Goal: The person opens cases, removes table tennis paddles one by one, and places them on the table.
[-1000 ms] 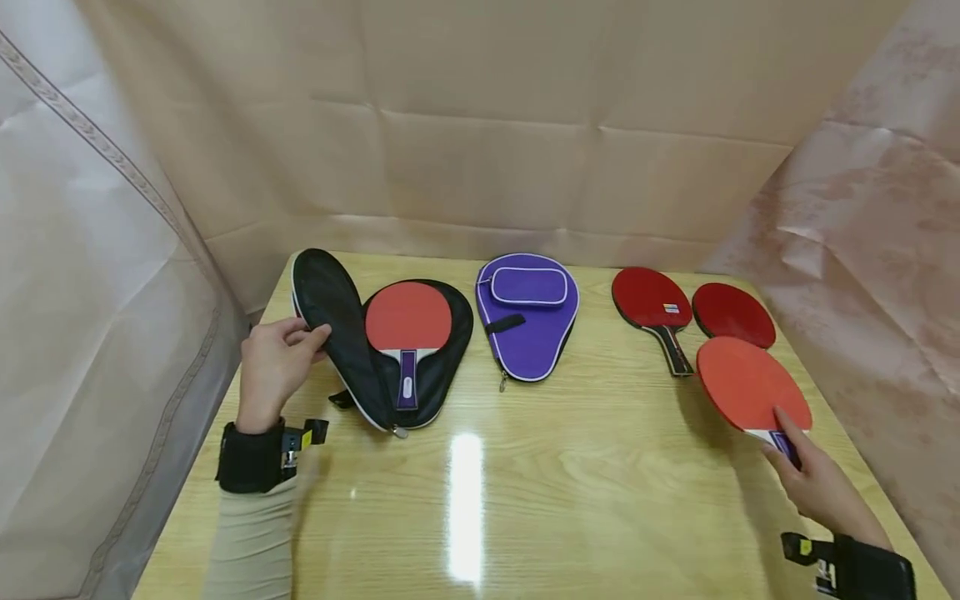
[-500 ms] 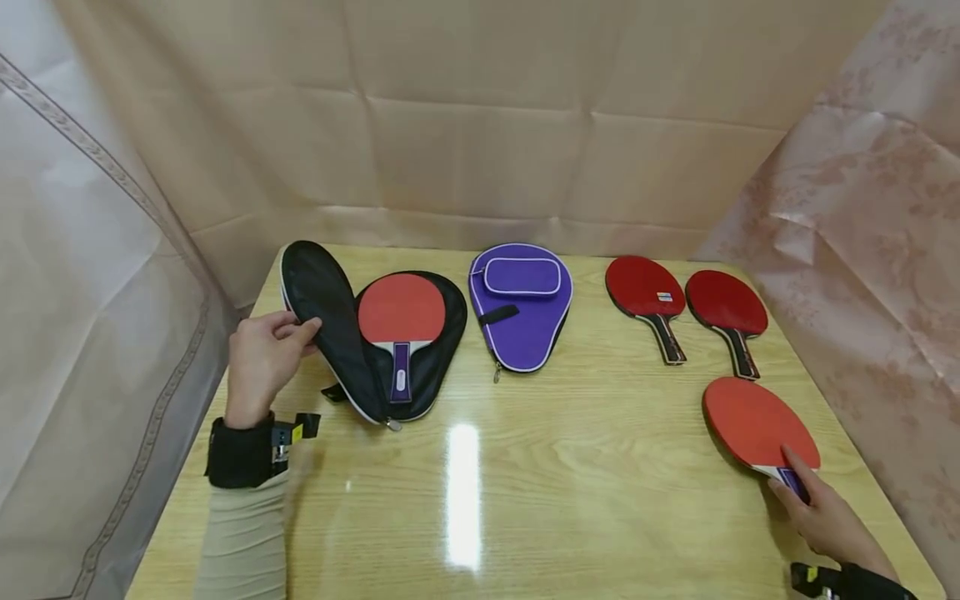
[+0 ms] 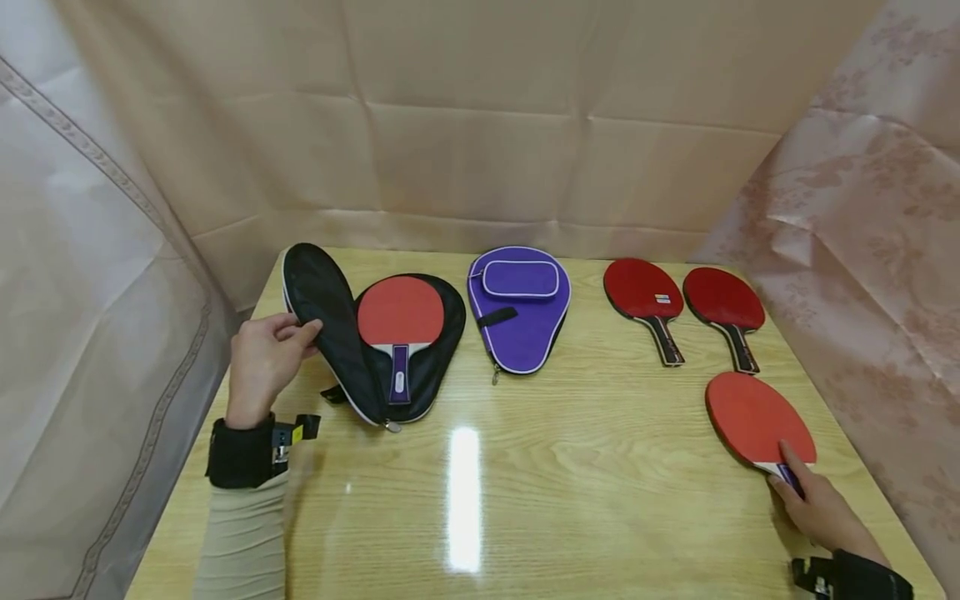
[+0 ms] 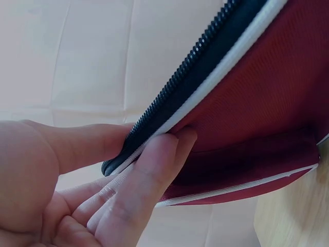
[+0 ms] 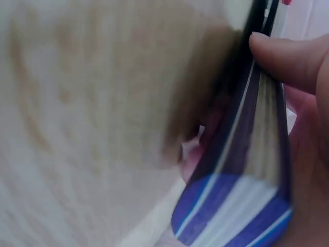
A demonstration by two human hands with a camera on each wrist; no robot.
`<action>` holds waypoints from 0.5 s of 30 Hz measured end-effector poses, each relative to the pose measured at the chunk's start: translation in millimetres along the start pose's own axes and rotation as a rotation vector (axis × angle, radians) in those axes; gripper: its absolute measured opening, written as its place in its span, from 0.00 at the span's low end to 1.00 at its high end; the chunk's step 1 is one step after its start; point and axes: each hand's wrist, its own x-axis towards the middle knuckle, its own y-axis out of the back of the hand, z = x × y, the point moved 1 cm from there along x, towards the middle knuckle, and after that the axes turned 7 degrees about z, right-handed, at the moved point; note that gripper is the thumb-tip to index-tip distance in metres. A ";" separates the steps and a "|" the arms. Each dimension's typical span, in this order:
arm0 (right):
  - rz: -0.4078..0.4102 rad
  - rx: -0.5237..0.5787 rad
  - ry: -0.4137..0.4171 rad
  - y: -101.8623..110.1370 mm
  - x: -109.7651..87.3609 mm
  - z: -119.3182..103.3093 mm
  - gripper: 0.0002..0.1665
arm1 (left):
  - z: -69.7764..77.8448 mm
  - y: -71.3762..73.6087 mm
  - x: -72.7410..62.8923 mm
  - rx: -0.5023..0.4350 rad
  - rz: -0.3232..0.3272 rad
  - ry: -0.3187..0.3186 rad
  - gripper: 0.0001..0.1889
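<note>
My left hand (image 3: 262,367) pinches the edge of the raised flap of a paddle case (image 3: 322,304), black inside. From the left wrist view, the case's outer side (image 4: 262,98) is dark red with white piping and a black zipper. Inside the case lies an orange-red table tennis paddle (image 3: 401,310), its purple and white handle toward me. At the right, my right hand (image 3: 828,517) grips a second orange-red paddle (image 3: 757,417) by its handle, close over the table. The striped purple and white handle end (image 5: 231,213) shows in the right wrist view.
A purple paddle case (image 3: 517,321) with white piping lies shut at the back middle. Two dark red paddles (image 3: 643,288) lie side by side at the back right, black handles toward me. Beige cloth (image 3: 480,125) hangs behind the wooden table (image 3: 585,467).
My right hand has brought its paddle toward me and lower, uncovering the handle of the rightmost red paddle. My left hand keeps its hold on the raised flap.
</note>
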 end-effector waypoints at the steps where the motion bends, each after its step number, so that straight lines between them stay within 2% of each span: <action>1: 0.012 -0.003 0.008 -0.7 1.0 -0.5 0.41 | -0.1 0.1 -0.1 -0.005 -0.001 -0.001 0.23; 7: 0.092 -0.063 0.031 -5.7 1.3 2.7 0.42 | -1.7 -0.1 -0.7 -0.022 -0.003 -0.007 0.22; 15: 0.013 -0.027 -0.059 -3.8 4.4 0.8 0.42 | -2.1 0.9 0.9 -0.017 -0.004 -0.004 0.23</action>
